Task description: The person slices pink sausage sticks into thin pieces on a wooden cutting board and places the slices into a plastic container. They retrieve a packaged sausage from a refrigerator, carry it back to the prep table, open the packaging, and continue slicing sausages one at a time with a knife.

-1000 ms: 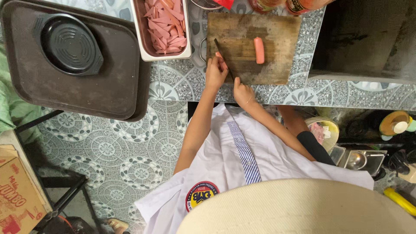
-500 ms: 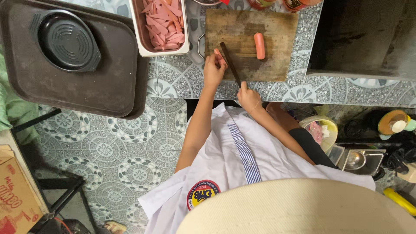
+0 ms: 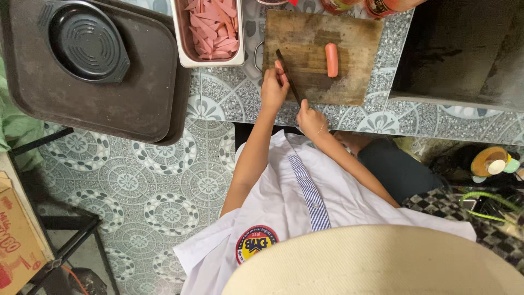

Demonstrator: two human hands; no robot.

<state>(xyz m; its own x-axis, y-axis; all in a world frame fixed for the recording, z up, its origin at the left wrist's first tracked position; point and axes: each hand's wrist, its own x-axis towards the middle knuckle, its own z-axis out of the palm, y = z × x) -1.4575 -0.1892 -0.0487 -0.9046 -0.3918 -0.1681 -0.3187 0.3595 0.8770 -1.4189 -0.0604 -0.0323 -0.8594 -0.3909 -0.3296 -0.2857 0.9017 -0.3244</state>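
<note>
The right hand (image 3: 312,117) is closed around the handle of a dark knife (image 3: 288,78) whose blade runs toward eleven o'clock over the wooden cutting board (image 3: 355,87), while the left hand (image 3: 274,87) rests at the board's near left corner with its fingers bent, touching the blade's side and clamping nothing that shows. The whole pink sausage (image 3: 331,59) lies on the board at about one o'clock from the knife hand, its long axis running twelve to six, nearer the right hand than the left. At ten o'clock from the board stands a metal tray of cut sausage strips (image 3: 214,27), and farther left a brown tray (image 3: 136,93) carrying a black dish (image 3: 87,42)
</note>
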